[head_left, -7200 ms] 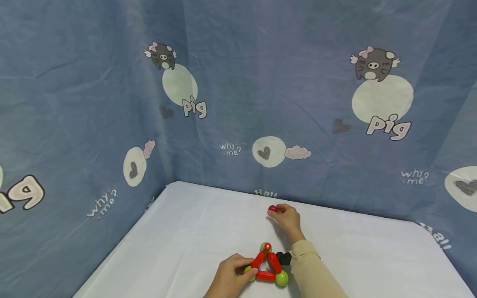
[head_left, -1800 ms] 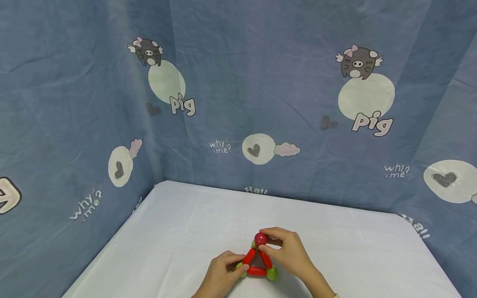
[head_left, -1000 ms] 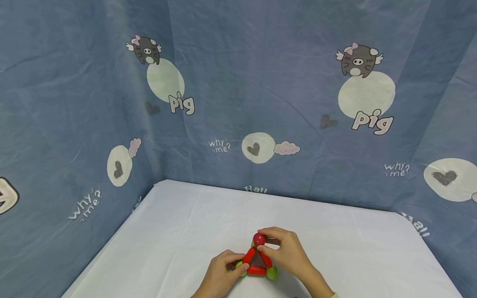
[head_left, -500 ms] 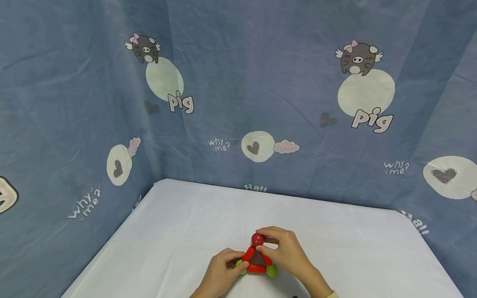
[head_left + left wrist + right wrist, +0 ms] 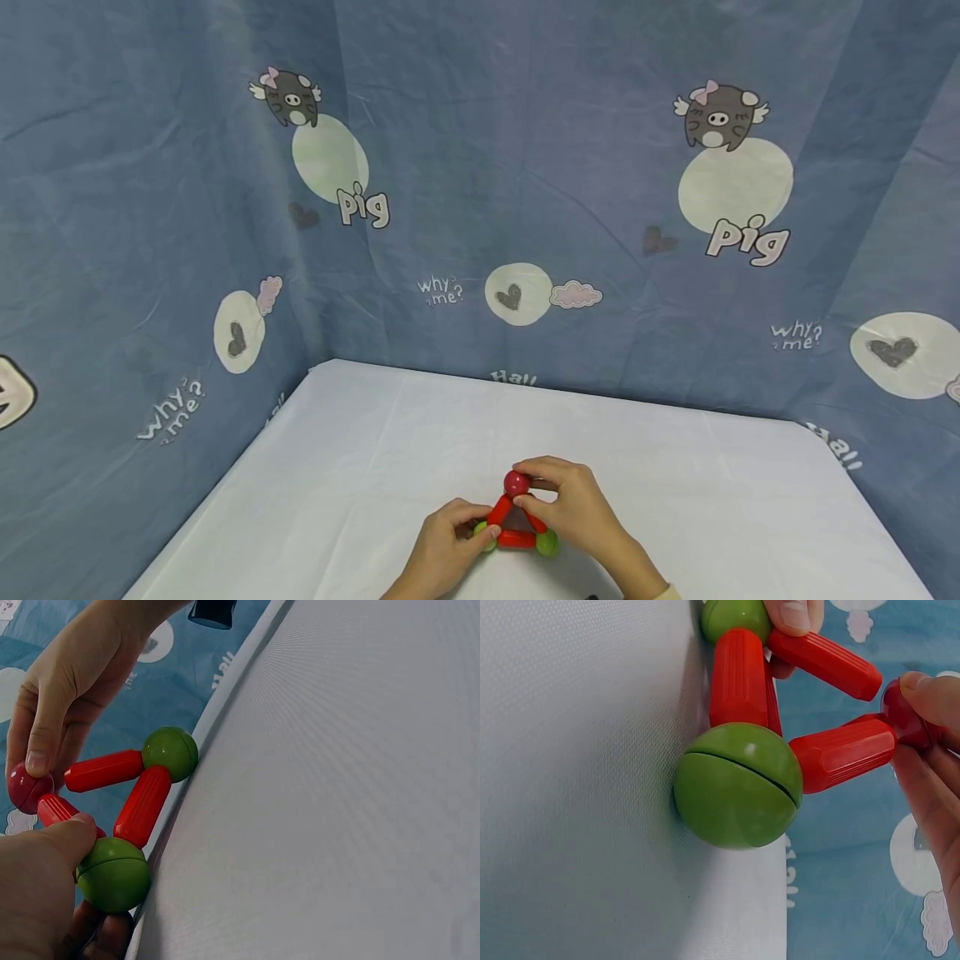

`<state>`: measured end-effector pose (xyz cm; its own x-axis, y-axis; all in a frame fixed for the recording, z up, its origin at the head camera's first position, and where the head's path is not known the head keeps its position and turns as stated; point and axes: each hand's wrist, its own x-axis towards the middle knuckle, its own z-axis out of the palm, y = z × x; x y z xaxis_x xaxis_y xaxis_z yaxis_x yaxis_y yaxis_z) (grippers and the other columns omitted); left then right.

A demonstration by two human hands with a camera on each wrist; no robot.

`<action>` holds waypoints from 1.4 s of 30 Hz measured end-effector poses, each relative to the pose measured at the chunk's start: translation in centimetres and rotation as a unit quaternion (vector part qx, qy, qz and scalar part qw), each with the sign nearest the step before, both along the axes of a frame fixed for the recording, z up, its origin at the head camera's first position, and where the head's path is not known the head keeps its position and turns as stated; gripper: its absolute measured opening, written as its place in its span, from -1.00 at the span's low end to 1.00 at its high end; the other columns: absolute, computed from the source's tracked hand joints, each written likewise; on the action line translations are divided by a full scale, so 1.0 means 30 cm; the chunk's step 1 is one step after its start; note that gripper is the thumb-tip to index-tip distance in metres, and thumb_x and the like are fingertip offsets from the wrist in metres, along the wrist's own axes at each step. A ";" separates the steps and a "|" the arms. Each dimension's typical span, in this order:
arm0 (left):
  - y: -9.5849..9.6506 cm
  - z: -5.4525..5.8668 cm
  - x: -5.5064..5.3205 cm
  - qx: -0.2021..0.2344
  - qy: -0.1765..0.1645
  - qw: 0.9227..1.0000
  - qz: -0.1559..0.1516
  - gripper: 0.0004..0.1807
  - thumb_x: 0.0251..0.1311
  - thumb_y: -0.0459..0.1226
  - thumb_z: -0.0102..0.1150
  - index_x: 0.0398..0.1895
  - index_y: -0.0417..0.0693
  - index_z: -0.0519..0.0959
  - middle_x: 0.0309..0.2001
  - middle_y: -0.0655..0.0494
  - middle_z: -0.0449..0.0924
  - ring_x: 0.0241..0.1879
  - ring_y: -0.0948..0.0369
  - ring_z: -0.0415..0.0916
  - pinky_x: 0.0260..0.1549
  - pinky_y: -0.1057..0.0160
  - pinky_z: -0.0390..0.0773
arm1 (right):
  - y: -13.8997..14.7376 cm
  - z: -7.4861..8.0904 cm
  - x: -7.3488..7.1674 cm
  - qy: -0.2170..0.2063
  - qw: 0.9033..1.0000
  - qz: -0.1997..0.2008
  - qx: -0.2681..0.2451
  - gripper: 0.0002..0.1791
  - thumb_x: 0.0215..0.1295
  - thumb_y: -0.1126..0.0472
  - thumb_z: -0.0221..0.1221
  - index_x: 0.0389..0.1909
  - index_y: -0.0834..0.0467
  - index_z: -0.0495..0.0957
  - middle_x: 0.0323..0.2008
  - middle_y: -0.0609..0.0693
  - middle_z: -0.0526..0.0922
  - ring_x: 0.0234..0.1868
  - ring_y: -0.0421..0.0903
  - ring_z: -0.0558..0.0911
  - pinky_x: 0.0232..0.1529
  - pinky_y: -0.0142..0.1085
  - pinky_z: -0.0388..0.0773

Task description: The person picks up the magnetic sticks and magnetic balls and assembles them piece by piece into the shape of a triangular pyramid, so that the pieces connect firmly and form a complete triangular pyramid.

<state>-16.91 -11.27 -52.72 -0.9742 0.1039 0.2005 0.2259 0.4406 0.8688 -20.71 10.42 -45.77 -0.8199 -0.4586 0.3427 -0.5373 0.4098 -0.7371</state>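
Observation:
A toy frame of red rods joined by green balls stands on the white table in all views. My left hand holds its left corner, the thumb on a red rod and fingers beneath a green ball. My right hand pinches a red ball at the top of the frame. In the right wrist view, one slanting rod meets the red ball; another rod leans up from the far green ball. The frame's far corner is hidden behind the hands and ball in the head view.
The white-covered table stretches around the frame. Blue curtains printed with pigs and words rise behind its far edge and left side. A dark object shows by the right wrist in the left wrist view.
Since the oldest frame, my right hand has brought the red ball from the table's far side to the frame's top. Over the last second the ball has shifted slightly left; the left hand keeps its hold.

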 end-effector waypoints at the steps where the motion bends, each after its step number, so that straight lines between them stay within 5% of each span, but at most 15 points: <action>1: 0.000 0.000 0.000 0.001 -0.005 1.000 0.001 -0.75 0.18 -0.11 0.45 -0.13 0.01 0.79 -0.30 0.25 0.64 -0.36 0.48 0.44 -0.34 0.45 0.49 | 0.000 -0.001 0.000 0.000 1.000 0.000 0.000 -0.64 0.19 0.24 0.46 0.02 0.17 0.71 -0.02 0.04 0.77 -0.10 -0.06 0.80 -0.07 -0.13 0.72; 26: 0.000 0.006 0.000 0.000 -0.018 1.000 -0.001 -0.75 0.19 -0.09 0.45 -0.12 0.04 0.78 -0.28 0.24 0.65 -0.35 0.46 0.44 -0.34 0.45 0.49 | -0.005 -0.022 -0.007 0.035 0.999 0.018 0.001 -0.62 0.15 0.31 0.46 0.02 0.24 0.70 -0.05 0.03 0.77 -0.11 -0.12 0.79 -0.10 -0.23 0.73; 33: -0.002 0.007 -0.001 0.000 -0.025 1.000 -0.003 -0.75 0.19 -0.09 0.44 -0.12 0.03 0.78 -0.29 0.23 0.63 -0.35 0.45 0.43 -0.34 0.45 0.48 | 0.001 -0.005 -0.007 -0.003 1.000 0.022 0.014 -0.61 0.19 0.27 0.44 0.06 0.16 0.69 -0.02 -0.03 0.76 -0.05 -0.13 0.78 -0.02 -0.15 0.72; 42: 0.000 0.008 0.002 0.004 -0.029 1.000 -0.001 -0.73 0.18 -0.09 0.45 -0.09 0.03 0.77 -0.27 0.22 0.64 -0.35 0.46 0.43 -0.35 0.45 0.48 | 0.063 0.015 -0.029 -0.070 0.993 0.007 0.095 -0.57 0.21 0.04 0.45 0.05 0.11 0.65 -0.05 0.01 0.75 -0.12 -0.13 0.74 -0.10 -0.25 0.73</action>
<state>-16.85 -11.28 -52.50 -0.9838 0.1051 0.1453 0.1768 0.4324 0.8842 -21.59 12.32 -45.32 -0.8463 -0.5161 0.1321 -0.4421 0.5419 -0.7148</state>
